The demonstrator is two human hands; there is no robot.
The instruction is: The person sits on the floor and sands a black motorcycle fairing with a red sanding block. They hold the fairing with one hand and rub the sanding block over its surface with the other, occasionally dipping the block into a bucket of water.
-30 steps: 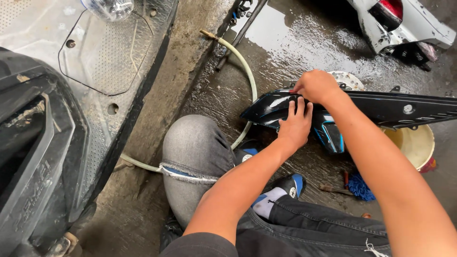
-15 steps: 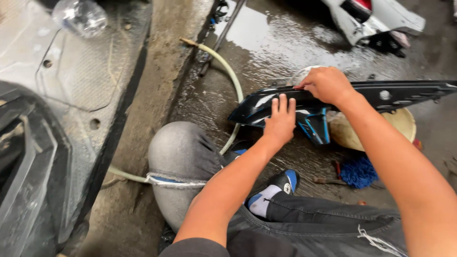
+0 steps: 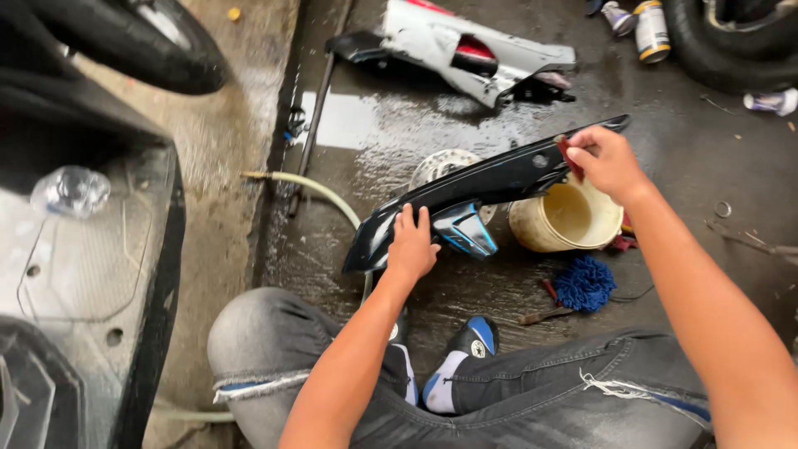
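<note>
1. Wet, dark concrete floor point(image 3: 399, 125), glossy with water, puddle at 11 o'clock.
2. Long glossy black plastic scooter panel with blue accent point(image 3: 490, 183), centre frame, already wet; washing appears under way, not finished.
3. Left hand point(image 3: 411, 245) presses flat on the panel's lower end.
4. Right hand point(image 3: 607, 162) clamps a small red cloth point(image 3: 571, 158) against its upper end.
5. Cream round plastic bucket point(image 3: 569, 220) just behind; shaggy blue mitt point(image 3: 584, 283) at 4 o'clock.

Tyre point(image 3: 731, 41) cut by top edge; red thing point(image 3: 570, 158) mostly hidden in right hand point(image 3: 611, 162).
</note>
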